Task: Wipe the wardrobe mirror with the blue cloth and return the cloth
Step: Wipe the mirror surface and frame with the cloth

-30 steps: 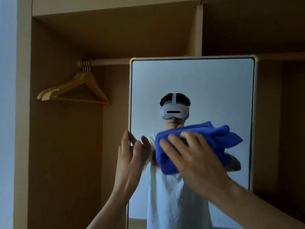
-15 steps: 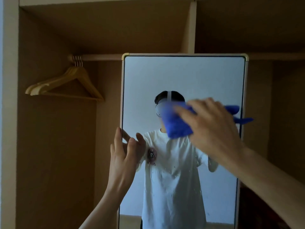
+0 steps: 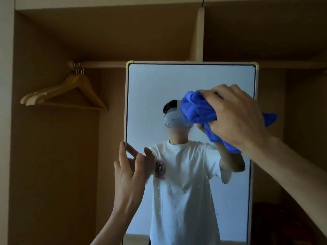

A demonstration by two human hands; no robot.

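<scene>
The step in hand is the wiping itself, judging from the pose; the right hand [image 3: 235,117] grips the bunched blue cloth [image 3: 196,110] and holds it against the upper right part of the wardrobe mirror [image 3: 159,82], with one corner of the cloth sticking out past the mirror's right edge. The left hand [image 3: 130,172] is at the mirror's left edge with fingers straight and spread, holding nothing; it seems to steady the frame. The next move calls for firm strokes down over the lower glass, where small pale specks show; I cannot tell if they sit on the glass or on the reflected shirt. The bottom of the mirror is cut off; the glass under the cloth is hidden; the place for returning the cloth is not in view. Wooden hangers [image 3: 70,92] hang left of the mirror.
</scene>
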